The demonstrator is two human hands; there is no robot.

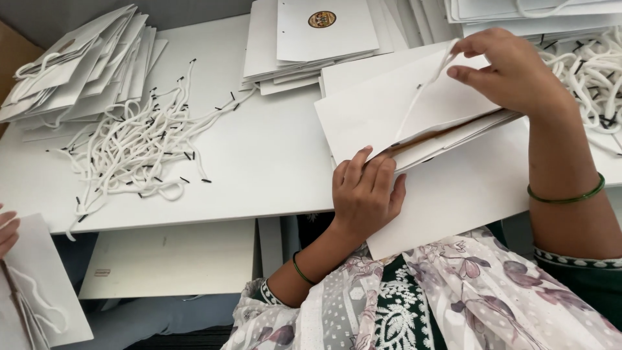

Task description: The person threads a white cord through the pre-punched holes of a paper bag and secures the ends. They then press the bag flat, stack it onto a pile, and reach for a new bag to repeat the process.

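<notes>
A flat white paper bag (376, 110) lies folded on the white table (272, 162), its open edge turned toward me. My left hand (366, 191) grips the bag's near edge, fingers curled over it. My right hand (512, 68) is raised above the bag's far side and pinches a white cord (424, 87) that runs down to the bag's face. More flat white sheets lie under the bag.
A heap of white cords with black tips (136, 146) lies at the left. Stacks of flat white bags stand at the far left (78, 65) and at the back (311, 39). More cords (593, 78) pile at the right. Another person's hand (8, 230) holds a bag at the lower left.
</notes>
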